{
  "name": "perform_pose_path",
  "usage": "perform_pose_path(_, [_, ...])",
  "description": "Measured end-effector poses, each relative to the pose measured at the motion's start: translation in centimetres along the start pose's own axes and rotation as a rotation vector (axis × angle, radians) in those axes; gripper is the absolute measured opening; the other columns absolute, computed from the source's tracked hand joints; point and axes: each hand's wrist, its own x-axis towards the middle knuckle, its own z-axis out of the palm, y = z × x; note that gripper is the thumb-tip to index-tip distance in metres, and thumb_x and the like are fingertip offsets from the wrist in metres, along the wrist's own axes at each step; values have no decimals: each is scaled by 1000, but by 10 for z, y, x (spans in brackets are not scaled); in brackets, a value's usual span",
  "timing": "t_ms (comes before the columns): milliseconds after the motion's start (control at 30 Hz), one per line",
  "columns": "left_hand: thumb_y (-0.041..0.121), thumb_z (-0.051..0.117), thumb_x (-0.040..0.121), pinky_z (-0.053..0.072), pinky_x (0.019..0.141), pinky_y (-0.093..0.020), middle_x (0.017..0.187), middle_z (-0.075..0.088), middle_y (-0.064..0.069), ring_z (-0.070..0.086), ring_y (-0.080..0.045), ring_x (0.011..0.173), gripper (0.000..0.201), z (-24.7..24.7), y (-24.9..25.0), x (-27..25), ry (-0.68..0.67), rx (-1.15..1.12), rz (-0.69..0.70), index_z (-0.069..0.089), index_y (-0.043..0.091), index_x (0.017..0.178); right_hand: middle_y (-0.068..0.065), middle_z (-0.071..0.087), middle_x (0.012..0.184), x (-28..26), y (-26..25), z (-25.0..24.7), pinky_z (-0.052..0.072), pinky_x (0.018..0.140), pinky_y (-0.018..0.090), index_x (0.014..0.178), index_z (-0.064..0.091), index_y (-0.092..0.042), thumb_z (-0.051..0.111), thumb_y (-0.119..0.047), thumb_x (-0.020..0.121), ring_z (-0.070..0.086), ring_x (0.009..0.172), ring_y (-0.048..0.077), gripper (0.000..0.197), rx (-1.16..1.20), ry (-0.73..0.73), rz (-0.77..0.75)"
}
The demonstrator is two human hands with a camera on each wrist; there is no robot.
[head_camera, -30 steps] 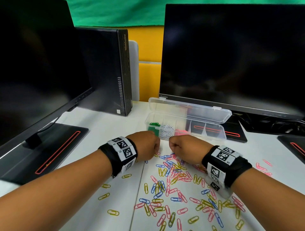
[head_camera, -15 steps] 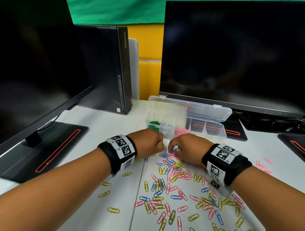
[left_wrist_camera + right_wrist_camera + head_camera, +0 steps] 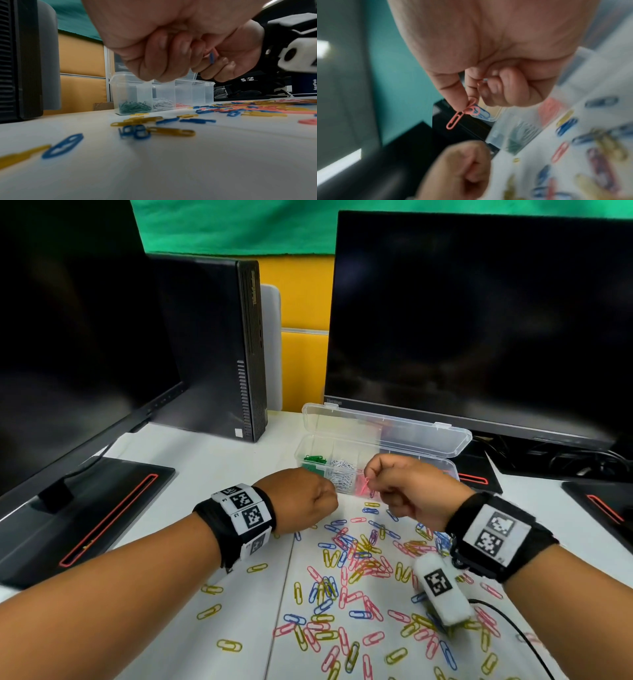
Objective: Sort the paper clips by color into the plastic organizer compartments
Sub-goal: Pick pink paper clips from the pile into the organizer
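Pink paper clips pinched between thumb and forefinger of the right hand, dangling above the pink-filled compartment of the plastic organizer; a blue clip caught among them. Right fingers clamped on the clips, the rest curled in. Left hand low over the table, fingers curled together into a fist; whether anything is held inside cannot be told. Organizer clear, lid open and leaning back, holding green clips in the leftmost compartment, white clips in the next, pink in the third. Loose pile of clips in pink, blue and yellow spread over the white table near both wrists. Black-and-white square marker tags on both wristbands. "ThinkVision" faintly legible on the bezel of the right monitor; "AquaPeak" on a dark object at the edge of the left wrist view. Dark left monitor and slim black computer tower behind, green cloth and yellow panel beyond.
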Motion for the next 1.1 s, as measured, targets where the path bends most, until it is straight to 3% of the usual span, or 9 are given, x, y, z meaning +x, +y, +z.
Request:
perform_pose_path(100, [55, 28, 104, 40, 61, -27, 72, 54, 0, 51, -14, 66, 51, 2, 1, 3, 8, 80, -11, 55, 19, 80, 8, 54, 75, -5, 1, -3, 38, 45, 24, 77, 56, -13, 45, -1, 81, 46, 57, 17, 17, 418, -95, 81])
perform_pose_path(333, [30, 41, 107, 45, 99, -25, 133, 62, 6, 57, -15, 117, 32, 6, -3, 4, -77, 57, 76, 59, 30, 134, 9, 54, 80, 0, -1, -6, 46, 47, 22, 83, 58, -10, 43, -13, 80, 52, 60, 16, 16, 779, -84, 106])
perform_pose_path(400, [29, 43, 106, 45, 98, -23, 133, 62, 8, 58, -15, 117, 35, 8, -1, 3, -121, 81, 135, 60, 32, 137, 5, 51, 72, 5, 1, -4, 35, 42, 20, 81, 62, -13, 50, -10, 89, 44, 53, 13, 15, 470, -29, 112])
perform_pose_path(500, [28, 41, 107, 46, 102, -28, 139, 60, 4, 58, -20, 121, 39, 11, 0, 3, -187, 122, 142, 52, 32, 144, -13, 60, 62, 6, 4, -1, 35, 46, 18, 83, 73, -22, 66, -16, 93, 47, 48, 3, 13, -537, 32, 24])
perform_pose_path(600, [24, 38, 107, 45, 104, -29, 143, 55, -1, 56, -23, 124, 43, 8, 1, 4, -148, 78, 64, 45, 31, 148, -24, 58, 68, 8, 4, 6, 36, 57, 15, 92, 77, -30, 66, -26, 91, 53, 66, -2, 12, -1158, -12, -103])
perform_pose_path(667, [19, 39, 105, 48, 89, -24, 127, 61, -1, 61, -20, 103, 41, 6, 2, 4, -141, 64, 57, 48, 28, 144, -20, 57, 79, 13, 7, 11, 39, 65, 21, 98, 76, -33, 65, -30, 90, 55, 77, 4, 14, -1254, -40, -98])
perform_pose_path(767, [26, 41, 107, 47, 95, -29, 123, 62, 1, 58, -18, 109, 32, 6, 3, 5, -162, 70, 90, 60, 26, 132, -11, 59, 88, 22, 12, 19, 39, 64, 24, 100, 73, -29, 67, -31, 89, 56, 84, 13, 13, -1311, -58, -72])
perform_pose_path(967, [43, 50, 102, 33, 69, -16, 95, 49, 13, 45, -5, 85, 34, 8, 0, 6, -202, 150, 182, 59, 45, 135, -3, 63, 73, 28, 17, 22, 47, 62, 25, 73, 62, -23, 64, -20, 85, 56, 67, 16, 13, -1268, -108, 17])
perform_pose_path(1100, [41, 55, 100, 32, 70, -19, 83, 44, 16, 45, -5, 82, 33, 9, -1, 7, -208, 177, 194, 61, 47, 132, 0, 60, 72, 21, 17, 20, 45, 61, 27, 71, 60, -18, 60, -22, 87, 50, 66, 18, 16, -1272, -96, 8])
